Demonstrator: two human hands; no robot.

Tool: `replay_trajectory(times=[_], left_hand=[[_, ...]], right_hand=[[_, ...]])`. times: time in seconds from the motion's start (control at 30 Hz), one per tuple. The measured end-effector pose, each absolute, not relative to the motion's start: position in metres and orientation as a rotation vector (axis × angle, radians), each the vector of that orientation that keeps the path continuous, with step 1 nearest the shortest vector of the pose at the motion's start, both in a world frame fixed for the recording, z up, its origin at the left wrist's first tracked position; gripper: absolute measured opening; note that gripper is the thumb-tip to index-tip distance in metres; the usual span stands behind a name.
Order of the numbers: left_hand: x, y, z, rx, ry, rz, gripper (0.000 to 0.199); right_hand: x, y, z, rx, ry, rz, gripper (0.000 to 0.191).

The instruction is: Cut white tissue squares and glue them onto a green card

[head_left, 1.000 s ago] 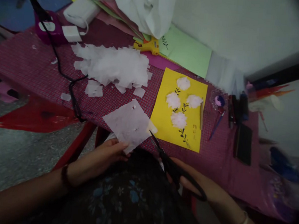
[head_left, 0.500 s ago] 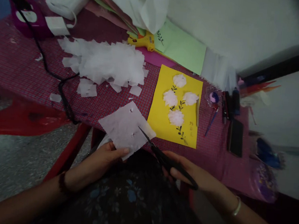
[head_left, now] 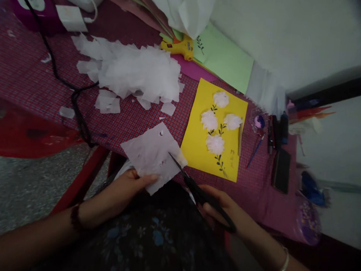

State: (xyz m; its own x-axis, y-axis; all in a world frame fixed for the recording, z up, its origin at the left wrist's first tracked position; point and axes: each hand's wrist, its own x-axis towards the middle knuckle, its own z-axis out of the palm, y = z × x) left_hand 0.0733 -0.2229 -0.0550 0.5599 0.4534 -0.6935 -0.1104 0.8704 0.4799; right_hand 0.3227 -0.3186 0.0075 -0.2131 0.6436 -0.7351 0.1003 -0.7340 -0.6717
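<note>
My left hand (head_left: 134,186) pinches the lower corner of a square white paper sheet (head_left: 150,149) with small holes in it. My right hand (head_left: 218,206) is wrapped round the black handles of scissors (head_left: 200,193). One blade lies over the sheet's right part and the blades look spread apart. Beyond the hands, a yellow card (head_left: 194,153) bears several white paper flowers (head_left: 215,144) and dark drawn leaves. A heap of thin white paper pieces (head_left: 135,70) lies on the checked tablecloth (head_left: 111,131), with a few loose pieces beside it.
A yellow glue gun (head_left: 180,47) lies behind the heap, near green paper (head_left: 234,60). A black cable (head_left: 56,72) crosses the table's left side. At right are a brush (head_left: 255,150), pens, a phone (head_left: 281,170) and a round container (head_left: 309,220).
The view has shifted slightly, so the table items appear moved. The scissors' lower blade now shows more below the sheet. Both hands keep their holds.
</note>
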Motion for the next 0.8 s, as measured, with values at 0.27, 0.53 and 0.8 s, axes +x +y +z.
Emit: replay_trajectory(times=[0.27, 0.53, 0.8], left_hand=[[0.068, -0.219, -0.057, 0.406, 0.952, 0.328, 0.020], [0.069, -0.216, -0.052, 0.454, 0.898, 0.297, 0.016], [0.065, -0.223, -0.057, 0.521, 0.857, 0.286, 0.029]], right_hand=[[0.328, -0.308, 0.018, -1.581, -1.086, 2.100, 0.062], [0.320, -0.290, 0.029, -1.575, -0.982, 2.154, 0.057], [0.310, -0.286, 0.020, -1.588, -1.055, 2.067, 0.046]])
